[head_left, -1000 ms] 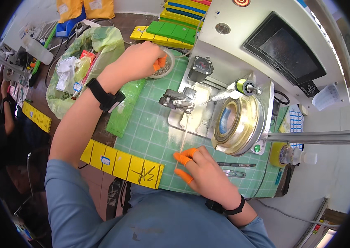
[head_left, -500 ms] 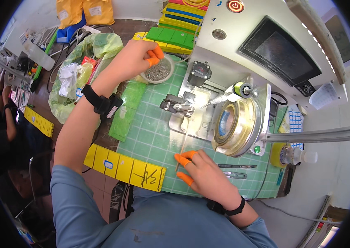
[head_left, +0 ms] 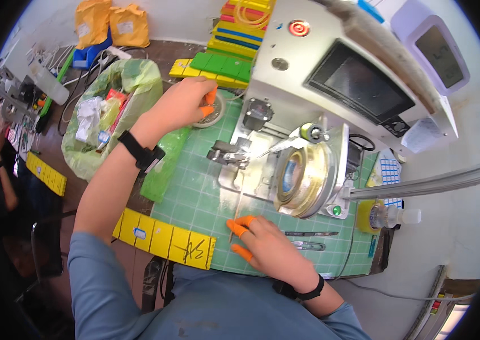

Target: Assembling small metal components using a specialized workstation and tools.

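My left hand (head_left: 186,103), orange covers on its fingertips, reaches over a round bowl (head_left: 219,113) of small grey metal pieces. Its thumb and finger are bent together; whatever lies between them is too small to make out. Near the mat's front, my right hand (head_left: 268,243), also in orange finger covers, holds the near end of a thin pale rod (head_left: 239,198). The rod's far end reaches a small metal clamp (head_left: 231,152) on the bench machine (head_left: 285,85). A tape-like roll (head_left: 302,178) is mounted beside the clamp.
A green cutting mat (head_left: 189,192) covers the bench. Tweezers (head_left: 311,233) and a metal clip-like tool (head_left: 311,246) lie right of my right hand. A yellow strip (head_left: 163,238) sits at the front edge, a rubbish bag (head_left: 138,85) to the left, a capped bottle (head_left: 371,216) at right.
The view has shifted, so the bench appears further left. My left hand has come lower over the bowl, its fingertips now at the contents. The right hand keeps its place on the rod.
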`<state>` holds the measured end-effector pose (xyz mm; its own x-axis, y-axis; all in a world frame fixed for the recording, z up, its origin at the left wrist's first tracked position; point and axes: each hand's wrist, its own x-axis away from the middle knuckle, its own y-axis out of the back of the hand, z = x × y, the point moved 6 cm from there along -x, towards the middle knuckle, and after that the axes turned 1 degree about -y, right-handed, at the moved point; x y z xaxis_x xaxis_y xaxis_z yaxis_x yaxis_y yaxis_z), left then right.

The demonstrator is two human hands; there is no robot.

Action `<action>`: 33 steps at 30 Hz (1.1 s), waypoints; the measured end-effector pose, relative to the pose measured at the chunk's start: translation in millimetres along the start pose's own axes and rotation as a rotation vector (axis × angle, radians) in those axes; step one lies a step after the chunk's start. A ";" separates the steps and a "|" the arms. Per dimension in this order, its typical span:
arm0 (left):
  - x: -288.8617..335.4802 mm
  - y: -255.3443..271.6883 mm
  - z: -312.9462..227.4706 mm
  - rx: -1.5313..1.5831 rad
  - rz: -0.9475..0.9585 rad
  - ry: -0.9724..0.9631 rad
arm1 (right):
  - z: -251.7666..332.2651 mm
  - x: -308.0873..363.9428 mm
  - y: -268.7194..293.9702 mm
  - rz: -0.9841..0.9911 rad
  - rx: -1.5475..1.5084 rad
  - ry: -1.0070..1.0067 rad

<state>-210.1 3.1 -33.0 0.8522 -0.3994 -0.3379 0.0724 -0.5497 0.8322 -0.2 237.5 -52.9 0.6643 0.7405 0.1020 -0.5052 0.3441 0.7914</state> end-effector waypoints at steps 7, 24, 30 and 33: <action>7.9 0.8 5.4 0.161 0.007 0.107 | -4.3 3.5 -16.7 -0.023 0.004 0.042; 0.3 9.9 1.6 0.217 0.018 0.033 | 0.2 4.1 2.5 -0.020 -0.030 -0.011; 7.9 9.8 9.4 0.159 0.125 0.109 | 1.6 3.3 -0.4 -0.004 -0.059 0.011; 12.7 23.1 6.4 -0.016 0.080 0.065 | 2.6 3.9 1.4 -0.038 -0.043 0.038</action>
<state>-201.0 -19.4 -20.9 0.8872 -0.3933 -0.2413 0.0101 -0.5062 0.8623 3.1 239.4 -49.9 0.6625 0.7475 0.0487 -0.5035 0.3962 0.7678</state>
